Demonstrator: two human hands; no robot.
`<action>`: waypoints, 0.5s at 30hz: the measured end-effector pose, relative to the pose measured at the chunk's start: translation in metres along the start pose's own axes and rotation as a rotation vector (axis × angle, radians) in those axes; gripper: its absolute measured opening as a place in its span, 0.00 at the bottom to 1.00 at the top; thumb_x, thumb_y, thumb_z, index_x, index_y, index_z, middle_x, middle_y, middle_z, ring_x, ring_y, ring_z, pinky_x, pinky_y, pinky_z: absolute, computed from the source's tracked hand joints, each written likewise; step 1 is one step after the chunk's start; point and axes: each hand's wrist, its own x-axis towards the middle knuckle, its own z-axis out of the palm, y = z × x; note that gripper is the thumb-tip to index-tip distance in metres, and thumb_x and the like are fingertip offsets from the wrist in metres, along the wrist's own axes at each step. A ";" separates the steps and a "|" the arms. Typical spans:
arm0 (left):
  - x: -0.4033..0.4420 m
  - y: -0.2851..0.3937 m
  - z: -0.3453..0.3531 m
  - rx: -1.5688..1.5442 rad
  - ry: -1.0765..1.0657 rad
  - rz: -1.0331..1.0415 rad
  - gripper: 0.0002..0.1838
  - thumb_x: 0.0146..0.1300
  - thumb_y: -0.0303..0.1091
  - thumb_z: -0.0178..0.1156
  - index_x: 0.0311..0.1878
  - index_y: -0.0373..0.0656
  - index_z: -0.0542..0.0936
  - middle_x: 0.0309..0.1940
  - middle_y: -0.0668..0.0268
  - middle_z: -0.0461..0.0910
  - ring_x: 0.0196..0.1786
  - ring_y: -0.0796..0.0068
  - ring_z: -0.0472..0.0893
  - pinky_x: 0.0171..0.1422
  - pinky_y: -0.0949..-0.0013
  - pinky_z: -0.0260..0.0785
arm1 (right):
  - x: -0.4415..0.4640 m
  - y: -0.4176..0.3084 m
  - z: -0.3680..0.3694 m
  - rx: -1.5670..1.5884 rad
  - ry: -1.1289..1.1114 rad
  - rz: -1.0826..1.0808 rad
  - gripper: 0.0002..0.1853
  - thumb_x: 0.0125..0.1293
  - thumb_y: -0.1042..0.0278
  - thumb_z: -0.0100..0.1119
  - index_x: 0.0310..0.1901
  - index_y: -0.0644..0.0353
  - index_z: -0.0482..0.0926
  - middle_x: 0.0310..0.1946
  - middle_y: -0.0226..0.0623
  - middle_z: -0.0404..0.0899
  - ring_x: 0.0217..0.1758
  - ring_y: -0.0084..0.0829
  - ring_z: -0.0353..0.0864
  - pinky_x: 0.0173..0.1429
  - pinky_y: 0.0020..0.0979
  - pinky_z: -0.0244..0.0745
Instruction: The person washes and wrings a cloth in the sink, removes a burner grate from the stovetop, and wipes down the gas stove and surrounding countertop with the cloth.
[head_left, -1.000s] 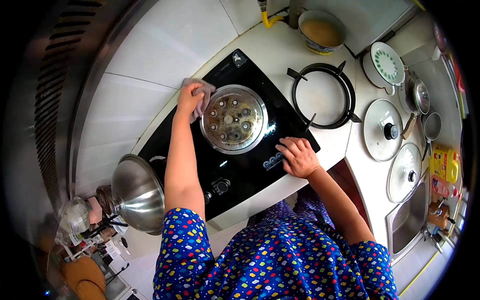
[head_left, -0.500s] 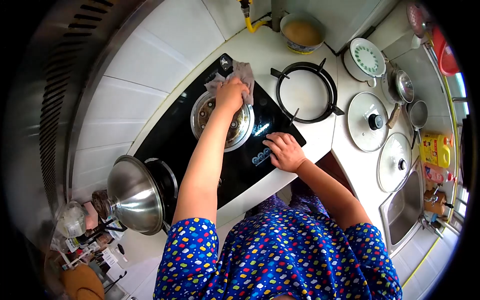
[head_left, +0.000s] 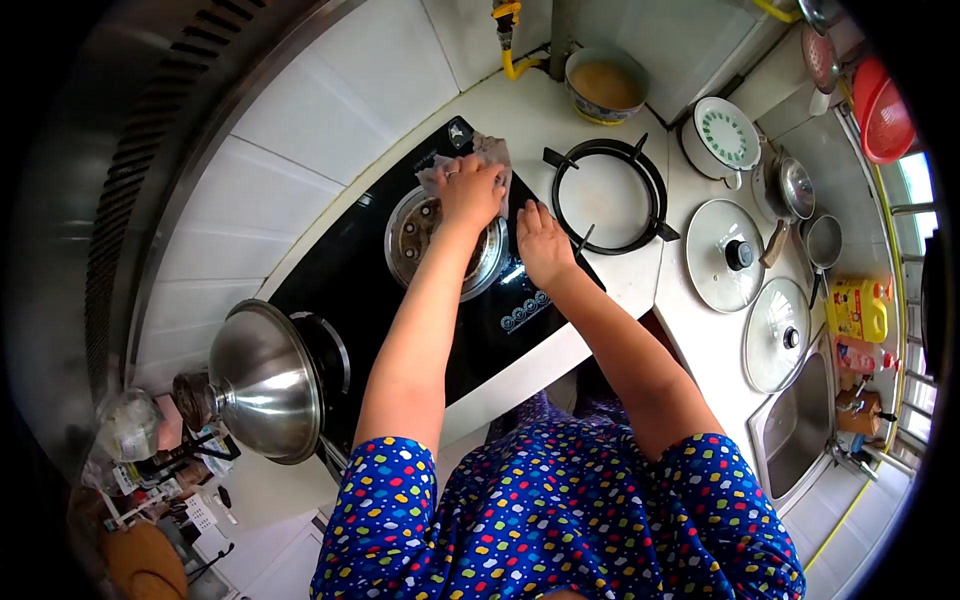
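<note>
The left hand (head_left: 470, 192), fingers bent, has hold of a grey cloth (head_left: 491, 148) on the black stove (head_left: 345, 262), beside the round burner (head_left: 410, 238). The right hand (head_left: 545, 248) lies flat, with nothing in it. Pressing the cloth flat should wipe best. Left of the burner there's room; a black ring (head_left: 659, 190) sits just past the stove's right edge.

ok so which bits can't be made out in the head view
Head view, all of these:
Round metal burner plate: partly covered by the left hand and forearm.
Crumpled grey cloth: middle hidden by that hand.
Underneath the domed silver metal lid: hidden by the lid.
Small print on the yellow plastic jug: too small to read.
</note>
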 end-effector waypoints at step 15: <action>-0.017 0.021 0.025 0.546 -0.152 0.042 0.26 0.69 0.37 0.46 0.70 0.47 0.68 0.61 0.50 0.73 0.63 0.58 0.74 0.77 0.42 0.36 | -0.023 -0.007 -0.028 0.204 -0.179 0.028 0.11 0.50 0.75 0.63 0.38 0.59 0.77 0.42 0.39 0.73 0.46 0.38 0.78 0.44 0.33 0.79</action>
